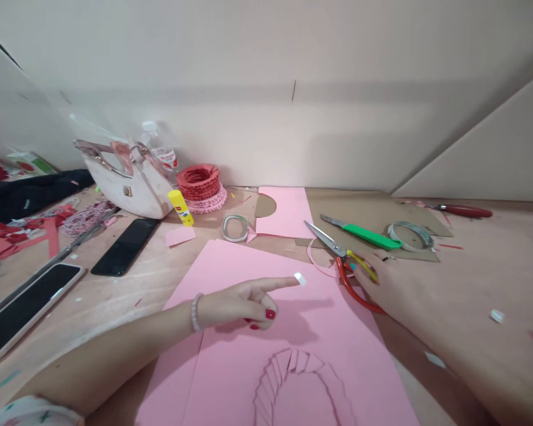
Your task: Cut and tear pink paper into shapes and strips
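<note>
My left hand hovers over a large pink sheet, index finger stretched out and the others curled. A small piece of white tape clings to that fingertip. At the right, the fingers of my right hand are at the handles of the scissors, which have orange and yellow grips and point away to the left. Part of that grip is hidden by the hand. Near me on the sheet lies a ring of folded pink paper. A thin pink paper loop lies beside the scissors.
Behind are a green utility knife, tape rolls, cut pink card and a red-handled tool. Farther left stand a glue stick, stacked red rings, a handbag, a bottle and phones.
</note>
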The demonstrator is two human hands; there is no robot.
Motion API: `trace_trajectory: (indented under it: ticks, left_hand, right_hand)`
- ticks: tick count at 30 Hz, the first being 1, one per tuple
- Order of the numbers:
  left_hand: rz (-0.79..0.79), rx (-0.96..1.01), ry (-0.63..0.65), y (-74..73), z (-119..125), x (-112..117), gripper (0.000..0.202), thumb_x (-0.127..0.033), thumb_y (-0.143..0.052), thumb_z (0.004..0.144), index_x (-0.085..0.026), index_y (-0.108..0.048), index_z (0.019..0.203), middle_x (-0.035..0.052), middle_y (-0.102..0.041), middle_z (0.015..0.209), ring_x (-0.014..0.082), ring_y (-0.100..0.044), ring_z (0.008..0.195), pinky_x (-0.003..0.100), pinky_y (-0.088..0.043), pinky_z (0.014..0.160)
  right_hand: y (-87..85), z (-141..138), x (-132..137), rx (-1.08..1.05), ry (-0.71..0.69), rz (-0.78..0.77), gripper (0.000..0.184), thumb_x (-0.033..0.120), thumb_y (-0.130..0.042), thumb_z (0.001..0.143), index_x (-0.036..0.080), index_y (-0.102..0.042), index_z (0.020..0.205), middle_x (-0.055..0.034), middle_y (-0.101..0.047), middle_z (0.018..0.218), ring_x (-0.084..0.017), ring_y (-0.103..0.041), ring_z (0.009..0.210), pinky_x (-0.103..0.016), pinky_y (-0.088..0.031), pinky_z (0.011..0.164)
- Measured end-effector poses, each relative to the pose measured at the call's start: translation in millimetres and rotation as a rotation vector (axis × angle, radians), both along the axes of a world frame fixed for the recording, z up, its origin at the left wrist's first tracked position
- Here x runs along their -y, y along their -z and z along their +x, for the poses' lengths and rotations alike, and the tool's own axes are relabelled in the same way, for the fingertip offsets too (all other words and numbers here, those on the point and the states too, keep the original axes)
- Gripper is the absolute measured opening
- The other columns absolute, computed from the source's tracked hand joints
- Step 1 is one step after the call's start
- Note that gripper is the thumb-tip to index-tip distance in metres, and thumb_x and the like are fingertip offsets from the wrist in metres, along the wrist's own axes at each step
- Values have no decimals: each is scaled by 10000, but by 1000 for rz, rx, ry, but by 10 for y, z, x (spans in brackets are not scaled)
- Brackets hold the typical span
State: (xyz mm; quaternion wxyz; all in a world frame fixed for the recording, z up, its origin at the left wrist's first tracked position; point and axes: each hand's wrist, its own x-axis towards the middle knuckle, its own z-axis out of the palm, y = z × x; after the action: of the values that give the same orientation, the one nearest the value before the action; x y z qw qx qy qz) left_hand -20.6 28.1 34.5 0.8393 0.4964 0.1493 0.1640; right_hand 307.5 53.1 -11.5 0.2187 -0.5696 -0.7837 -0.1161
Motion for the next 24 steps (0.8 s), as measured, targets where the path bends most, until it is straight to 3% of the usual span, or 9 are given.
trace_trajectory:
  ticks: [2, 5, 7, 10, 14, 19, 24]
  left_hand:
    - [-80, 77, -16, 13, 8, 17, 659, -131, -533, 813, -161, -269, 1416, -81, -385, 510, 52, -276, 439, 181, -221, 469]
    - [-186, 152, -15, -7, 38, 92, 610, -159, -500, 825, -116, -303, 1401, -78, -356, 479, 61, -248, 419, 197, -201, 460]
    - [-232, 174, 26, -31, 61, 157, 616, -167, -503, 814, -103, -313, 1396, -79, -338, 469, 65, -246, 410, 201, -189, 451]
    - [-273, 175, 116, -54, 82, 232, 659, -171, -529, 787, -106, -301, 1401, -76, -346, 472, 66, -248, 406, 200, -173, 440]
    - [-283, 158, 207, -48, 87, 267, 685, -204, -549, 799, -119, -261, 1415, -78, -353, 472, 77, -267, 421, 202, -196, 447]
    - [-280, 210, 276, -17, 97, 262, 676, -221, -541, 823, -155, -237, 1423, -73, -383, 493, 76, -283, 424, 196, -213, 443]
    - [-267, 186, 318, -22, 107, 244, 704, -243, -556, 820, -179, -206, 1429, -77, -387, 487, 77, -302, 425, 183, -232, 431]
  right_hand:
    - [-110, -111, 67, 9, -97, 120, 180, 238, -464, 839, 166, -594, 940, -134, -624, 923, -260, -602, 766, -389, -467, 657]
    - [-325, -373, 322, -128, -339, 211, 163, 206, -524, 839, 199, -552, 999, -68, -638, 877, -213, -601, 814, -348, -482, 701]
    - [-442, -528, 538, -96, -515, 192, 227, 139, -574, 804, 227, -558, 1013, -36, -636, 855, -189, -592, 819, -340, -469, 728]
    - [-535, -647, 780, -66, -647, 166, 263, 49, -550, 790, 196, -567, 1008, -26, -641, 841, -162, -580, 811, -309, -442, 682]
    - [-535, -666, 849, -45, -694, 150, 209, 36, -473, 832, 139, -576, 982, -53, -648, 835, -158, -567, 816, -303, -418, 658]
    - [-519, -691, 812, -56, -720, 160, 154, 71, -557, 804, 132, -574, 944, -57, -645, 812, -166, -556, 778, -306, -404, 635]
    - [-567, -688, 820, -67, -803, 135, 261, 56, -354, 885, 129, -572, 1008, -83, -662, 853, -175, -585, 809, -314, -424, 638]
